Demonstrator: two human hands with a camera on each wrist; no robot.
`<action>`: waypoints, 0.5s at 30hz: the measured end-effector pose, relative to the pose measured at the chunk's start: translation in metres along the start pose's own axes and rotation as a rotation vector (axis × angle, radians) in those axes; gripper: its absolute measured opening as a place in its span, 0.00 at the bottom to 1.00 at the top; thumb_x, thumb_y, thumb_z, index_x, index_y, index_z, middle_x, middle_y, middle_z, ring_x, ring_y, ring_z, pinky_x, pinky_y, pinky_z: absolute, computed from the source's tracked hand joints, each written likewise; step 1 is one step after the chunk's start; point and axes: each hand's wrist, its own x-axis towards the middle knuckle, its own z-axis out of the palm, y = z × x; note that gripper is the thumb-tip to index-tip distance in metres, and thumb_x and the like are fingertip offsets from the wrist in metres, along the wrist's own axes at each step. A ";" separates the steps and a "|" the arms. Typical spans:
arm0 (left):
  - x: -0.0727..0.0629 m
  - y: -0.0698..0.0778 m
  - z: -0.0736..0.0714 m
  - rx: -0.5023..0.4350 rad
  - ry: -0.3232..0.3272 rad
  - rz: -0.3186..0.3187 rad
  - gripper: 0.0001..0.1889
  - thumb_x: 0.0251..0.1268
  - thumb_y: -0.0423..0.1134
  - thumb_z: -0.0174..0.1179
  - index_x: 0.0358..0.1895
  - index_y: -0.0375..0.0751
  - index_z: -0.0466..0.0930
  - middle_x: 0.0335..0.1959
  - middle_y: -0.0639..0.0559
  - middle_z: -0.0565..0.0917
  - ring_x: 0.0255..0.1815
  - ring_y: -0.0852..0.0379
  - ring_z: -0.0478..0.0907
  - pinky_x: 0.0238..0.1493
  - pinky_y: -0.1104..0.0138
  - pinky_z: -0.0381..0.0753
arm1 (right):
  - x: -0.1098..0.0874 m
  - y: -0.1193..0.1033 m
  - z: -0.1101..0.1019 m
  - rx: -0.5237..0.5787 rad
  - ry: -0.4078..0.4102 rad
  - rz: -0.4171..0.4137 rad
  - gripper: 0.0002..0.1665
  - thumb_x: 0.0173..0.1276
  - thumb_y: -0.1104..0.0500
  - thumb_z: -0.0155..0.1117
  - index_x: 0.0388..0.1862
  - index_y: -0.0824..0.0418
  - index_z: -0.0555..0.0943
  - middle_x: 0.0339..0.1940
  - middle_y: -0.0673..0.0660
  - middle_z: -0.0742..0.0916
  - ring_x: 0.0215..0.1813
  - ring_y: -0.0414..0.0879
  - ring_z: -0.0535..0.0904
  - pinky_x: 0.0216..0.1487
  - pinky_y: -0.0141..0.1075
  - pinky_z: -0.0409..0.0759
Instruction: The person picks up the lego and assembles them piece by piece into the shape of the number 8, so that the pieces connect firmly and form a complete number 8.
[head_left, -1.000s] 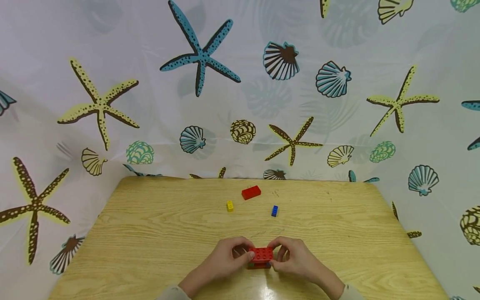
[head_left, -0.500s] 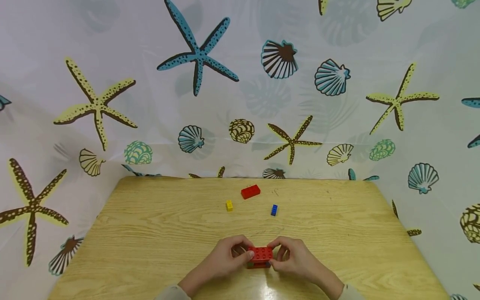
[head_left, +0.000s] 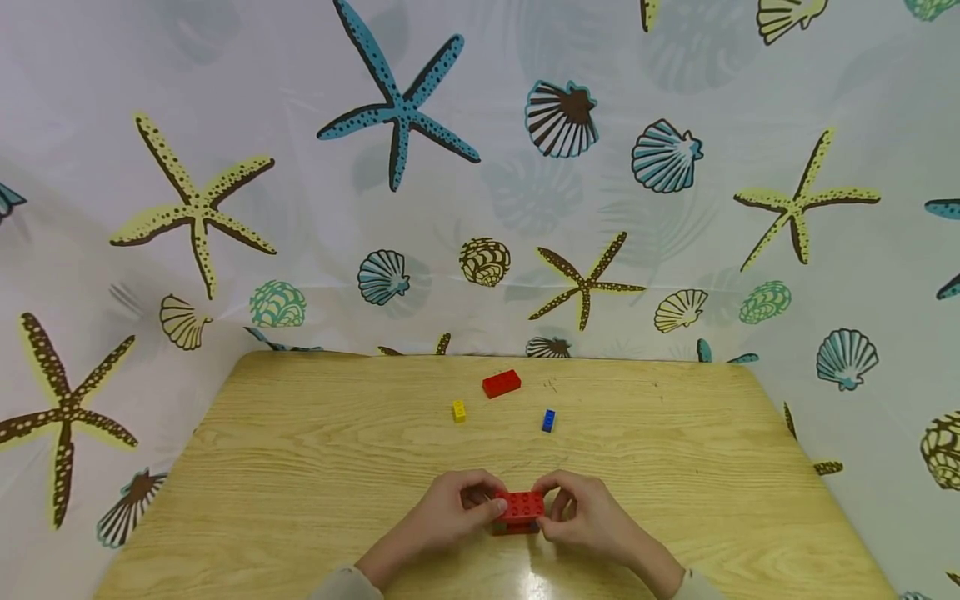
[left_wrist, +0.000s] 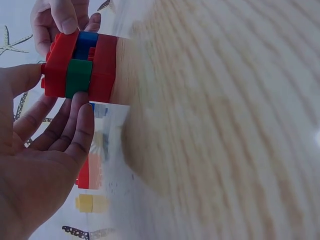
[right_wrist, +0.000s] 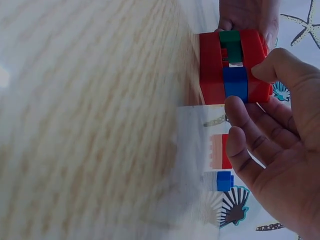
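Note:
A small stack of toy building bricks stands on the table near its front. Its top red brick [head_left: 522, 505] has its studs up. Beneath that, a green brick [left_wrist: 79, 78] is at the left end and a blue brick [right_wrist: 235, 82] at the right end, with a gap between them. A lower red brick [right_wrist: 212, 70] forms the base. My left hand [head_left: 459, 510] pinches the left end of the top red brick, thumb in front and fingers behind. On the other end, my right hand [head_left: 583, 514] pinches the same brick between thumb and fingers.
Beyond the hands lie a loose yellow brick [head_left: 459, 411], a loose red brick [head_left: 502, 383] and a loose blue brick [head_left: 549, 421]. The wooden table [head_left: 315, 467] is bordered at the back and sides by a curtain [head_left: 480, 208] printed with shells and starfish.
Both hands keep the same hold on the top red brick. The view has shifted slightly; the stack and the loose bricks show no clear movement on the table.

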 end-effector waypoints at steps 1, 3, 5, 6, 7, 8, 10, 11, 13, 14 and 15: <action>0.000 0.000 -0.001 0.000 0.003 -0.001 0.11 0.75 0.46 0.66 0.51 0.43 0.88 0.42 0.50 0.89 0.38 0.61 0.84 0.41 0.70 0.82 | 0.001 0.000 0.000 -0.003 0.001 -0.002 0.18 0.68 0.61 0.73 0.56 0.53 0.84 0.47 0.54 0.89 0.34 0.34 0.83 0.33 0.31 0.83; 0.001 0.000 -0.002 0.007 0.012 -0.002 0.11 0.75 0.46 0.66 0.51 0.44 0.88 0.43 0.51 0.89 0.39 0.61 0.84 0.41 0.71 0.82 | 0.003 -0.001 -0.001 -0.005 0.003 -0.005 0.18 0.68 0.61 0.74 0.56 0.53 0.84 0.47 0.54 0.90 0.34 0.34 0.83 0.33 0.31 0.83; 0.001 0.000 -0.003 0.009 0.016 -0.001 0.11 0.75 0.45 0.66 0.50 0.44 0.88 0.43 0.51 0.89 0.39 0.61 0.84 0.41 0.71 0.82 | 0.005 -0.001 -0.001 -0.009 0.002 -0.003 0.18 0.68 0.61 0.74 0.56 0.53 0.84 0.48 0.54 0.90 0.34 0.34 0.83 0.33 0.31 0.83; 0.001 0.000 -0.003 0.010 0.018 0.000 0.11 0.75 0.45 0.66 0.50 0.43 0.88 0.43 0.51 0.89 0.39 0.62 0.83 0.41 0.71 0.82 | 0.006 -0.001 -0.001 -0.009 0.001 -0.002 0.18 0.67 0.61 0.74 0.56 0.53 0.84 0.48 0.54 0.90 0.34 0.34 0.83 0.33 0.31 0.83; 0.002 0.000 -0.003 0.010 0.017 0.003 0.11 0.75 0.45 0.66 0.51 0.43 0.88 0.43 0.50 0.89 0.39 0.62 0.84 0.41 0.71 0.82 | 0.006 -0.001 -0.001 -0.008 -0.001 0.002 0.18 0.67 0.61 0.74 0.55 0.54 0.84 0.47 0.54 0.90 0.34 0.34 0.83 0.33 0.31 0.83; 0.002 0.000 -0.003 0.007 0.018 0.004 0.11 0.75 0.45 0.66 0.51 0.43 0.88 0.43 0.50 0.89 0.39 0.62 0.83 0.41 0.71 0.82 | 0.006 -0.001 -0.001 -0.006 -0.002 0.001 0.18 0.67 0.61 0.74 0.55 0.54 0.84 0.47 0.55 0.90 0.34 0.34 0.83 0.33 0.31 0.83; 0.002 0.000 -0.003 0.004 0.021 0.006 0.12 0.75 0.45 0.66 0.51 0.42 0.88 0.44 0.49 0.89 0.39 0.62 0.83 0.42 0.71 0.82 | 0.007 -0.001 -0.002 -0.007 -0.003 0.002 0.18 0.67 0.61 0.74 0.55 0.54 0.84 0.47 0.55 0.90 0.34 0.34 0.83 0.33 0.30 0.82; 0.003 0.001 -0.003 0.004 0.023 0.008 0.12 0.75 0.45 0.66 0.51 0.42 0.88 0.44 0.49 0.89 0.39 0.62 0.83 0.42 0.71 0.82 | 0.007 -0.002 -0.002 -0.009 -0.004 0.003 0.18 0.67 0.61 0.74 0.55 0.54 0.85 0.47 0.55 0.90 0.34 0.34 0.83 0.33 0.30 0.82; 0.003 0.001 -0.004 0.001 0.029 0.005 0.12 0.75 0.45 0.66 0.52 0.41 0.88 0.44 0.49 0.90 0.40 0.61 0.83 0.42 0.71 0.82 | 0.008 -0.002 -0.002 -0.010 -0.005 0.008 0.18 0.67 0.61 0.75 0.55 0.54 0.85 0.47 0.55 0.90 0.33 0.34 0.83 0.32 0.30 0.82; 0.003 0.001 -0.004 0.004 0.032 0.004 0.13 0.75 0.45 0.66 0.52 0.41 0.88 0.44 0.49 0.90 0.40 0.61 0.83 0.42 0.71 0.82 | 0.008 -0.002 -0.002 -0.012 -0.005 0.009 0.17 0.67 0.60 0.75 0.54 0.54 0.85 0.47 0.54 0.90 0.33 0.34 0.83 0.32 0.30 0.82; 0.004 0.001 -0.005 0.011 0.037 0.000 0.13 0.76 0.46 0.65 0.52 0.41 0.88 0.44 0.49 0.90 0.40 0.61 0.83 0.42 0.71 0.82 | 0.009 -0.002 -0.002 -0.016 -0.005 0.011 0.17 0.67 0.60 0.75 0.54 0.53 0.85 0.47 0.54 0.90 0.33 0.34 0.83 0.32 0.30 0.81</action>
